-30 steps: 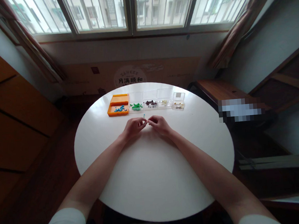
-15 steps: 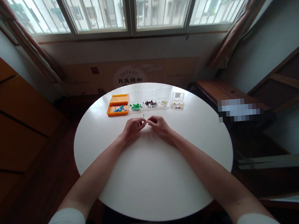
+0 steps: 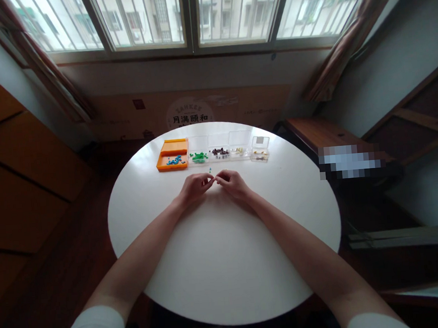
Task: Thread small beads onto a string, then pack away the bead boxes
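Boxes [image 3: 174, 146] open, pieces [image 3: 199, 157] inside; bits [image 3: 210, 170] out on surface [image 3: 227, 264]. Left hand [image 3: 197, 185], right hand [image 3: 232, 181] meet; unclear whether grip holds anything.

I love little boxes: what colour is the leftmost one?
The box is orange, seen best in the head view.

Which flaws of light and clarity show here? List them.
Head view: bright windows against a dim room; pale sheen on the white table near its far edge; soft shadows below left hand and right hand; pixelated patch, picture right.
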A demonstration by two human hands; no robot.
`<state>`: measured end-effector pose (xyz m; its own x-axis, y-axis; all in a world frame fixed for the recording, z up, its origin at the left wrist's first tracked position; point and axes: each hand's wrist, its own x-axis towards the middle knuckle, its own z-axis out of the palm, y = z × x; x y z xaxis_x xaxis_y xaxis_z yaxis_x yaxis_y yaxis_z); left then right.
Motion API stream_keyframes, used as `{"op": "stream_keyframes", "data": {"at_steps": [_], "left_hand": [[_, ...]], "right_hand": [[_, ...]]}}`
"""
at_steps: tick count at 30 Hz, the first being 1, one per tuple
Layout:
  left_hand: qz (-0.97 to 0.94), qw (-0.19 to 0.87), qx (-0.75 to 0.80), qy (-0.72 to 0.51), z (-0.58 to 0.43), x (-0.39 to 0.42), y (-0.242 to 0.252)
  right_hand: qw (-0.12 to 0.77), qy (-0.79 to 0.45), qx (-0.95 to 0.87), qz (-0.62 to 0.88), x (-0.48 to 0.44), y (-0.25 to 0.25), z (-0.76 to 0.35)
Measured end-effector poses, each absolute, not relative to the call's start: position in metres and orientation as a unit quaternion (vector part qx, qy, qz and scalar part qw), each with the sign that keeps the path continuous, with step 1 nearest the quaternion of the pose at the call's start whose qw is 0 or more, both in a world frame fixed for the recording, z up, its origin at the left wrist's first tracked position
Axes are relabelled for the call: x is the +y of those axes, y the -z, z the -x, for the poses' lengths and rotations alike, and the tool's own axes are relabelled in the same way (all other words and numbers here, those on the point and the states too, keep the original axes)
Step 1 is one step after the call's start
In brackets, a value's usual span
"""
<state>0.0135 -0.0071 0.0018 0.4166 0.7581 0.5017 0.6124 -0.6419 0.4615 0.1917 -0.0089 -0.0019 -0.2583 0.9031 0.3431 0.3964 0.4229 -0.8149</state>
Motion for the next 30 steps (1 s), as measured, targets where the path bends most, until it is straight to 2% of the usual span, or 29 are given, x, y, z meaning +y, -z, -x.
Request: {"op": "stream_keyframes", "data": {"at_steps": [30], "left_hand": [[-0.837,0.108,0.412,-0.343,-0.014,-0.0093,-0.0053]], "right_hand": [[0.41,-0.299,-0.74,0.442,-0.0089,0.002,-0.1922]]}}
